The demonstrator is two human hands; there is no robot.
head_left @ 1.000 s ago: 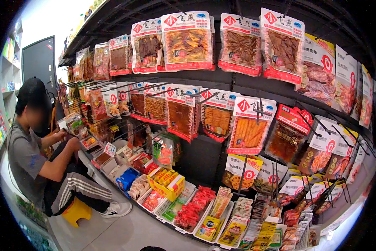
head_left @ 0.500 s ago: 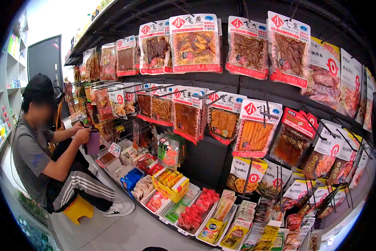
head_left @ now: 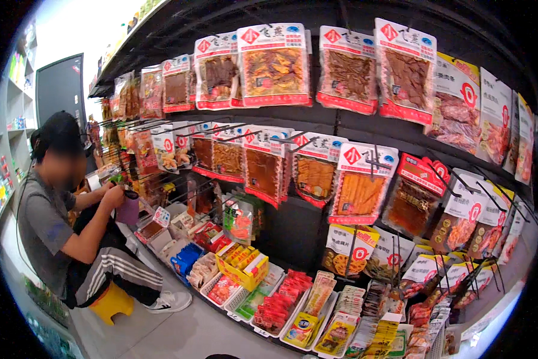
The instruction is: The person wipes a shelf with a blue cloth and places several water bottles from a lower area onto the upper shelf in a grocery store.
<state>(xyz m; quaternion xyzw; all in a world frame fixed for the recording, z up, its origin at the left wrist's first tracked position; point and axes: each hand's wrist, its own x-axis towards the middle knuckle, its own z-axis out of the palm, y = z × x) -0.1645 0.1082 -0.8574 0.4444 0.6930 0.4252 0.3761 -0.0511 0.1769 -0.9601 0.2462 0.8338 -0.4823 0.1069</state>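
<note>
Neither of my hands shows in the head view. In front of me is a black display rack [head_left: 281, 222] with rows of hanging snack packs. A clear-fronted pack of orange strips [head_left: 358, 186] hangs on a hook in the middle row. Above it is a pack of dark brown pieces [head_left: 405, 75]. Below stand white baskets [head_left: 258, 331] of small packets, among them red packets [head_left: 284, 297] and a yellow box [head_left: 242, 267] of sachets.
At the left, another person in a grey shirt [head_left: 44, 209] sits on a yellow stool [head_left: 113, 304], both hands on a purple item [head_left: 127, 209]. Bare metal hooks [head_left: 475, 184] stick out at the right. Grey floor tiles [head_left: 185, 329] lie before the rack. A dark door [head_left: 59, 90] stands behind.
My view has shifted slightly, so the rack's packs sit a little further left. The other person's hands have moved on the purple item, and something green now shows at its top.
</note>
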